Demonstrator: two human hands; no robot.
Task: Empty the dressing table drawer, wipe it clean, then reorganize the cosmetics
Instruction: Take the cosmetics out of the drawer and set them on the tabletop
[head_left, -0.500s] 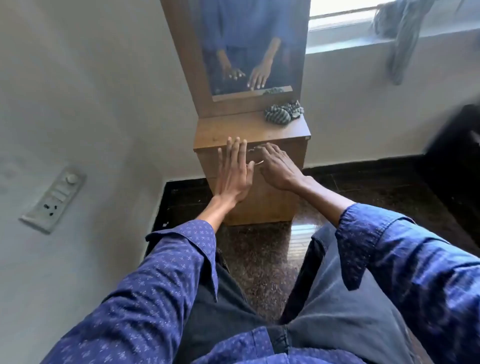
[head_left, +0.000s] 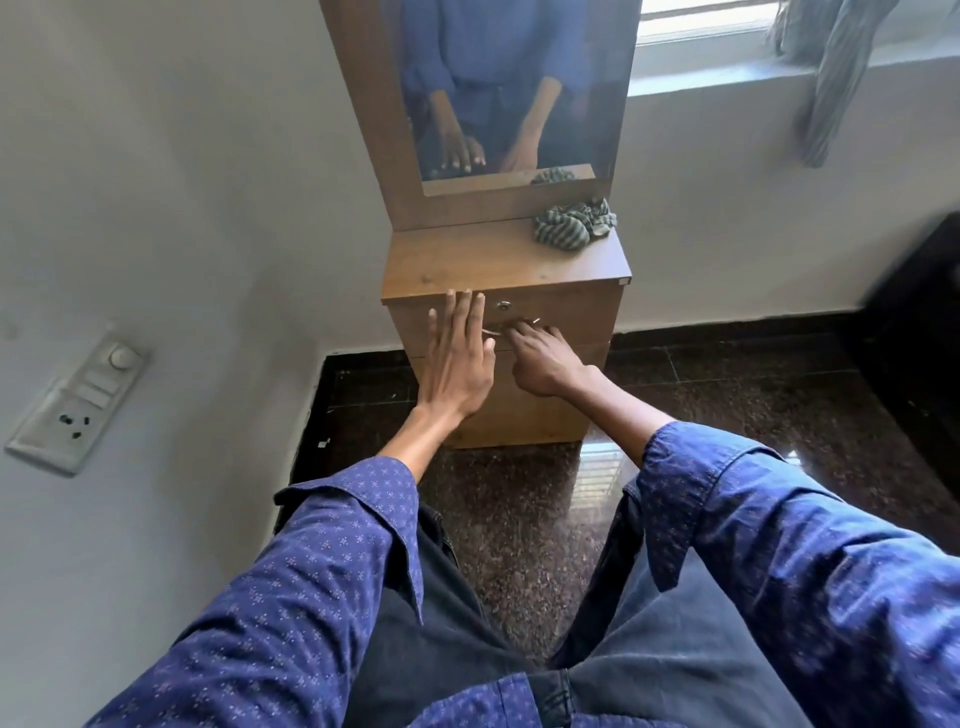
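Note:
A narrow wooden dressing table (head_left: 467, 260) stands against the wall with a tall mirror (head_left: 509, 88) above it. Its top drawer (head_left: 571, 312) is closed, with a round lock (head_left: 503, 306) and a slim metal handle (head_left: 511, 327) on the front. My left hand (head_left: 460, 358) lies flat with straight fingers against the left part of the drawer front. My right hand (head_left: 540, 358) has its fingers curled around the handle. A crumpled striped cloth (head_left: 571, 223) lies on the table top at the back right. No cosmetics are visible.
A switch and socket plate (head_left: 78, 400) is on the left wall. Dark polished floor (head_left: 519, 519) lies in front of the table. A striped garment (head_left: 826, 78) hangs from the window sill at the upper right. Dark furniture (head_left: 924, 322) stands at the right edge.
My right hand has shifted slightly so its fingers hook the drawer handle, uncovering the lock. My left hand stays flat on the drawer front.

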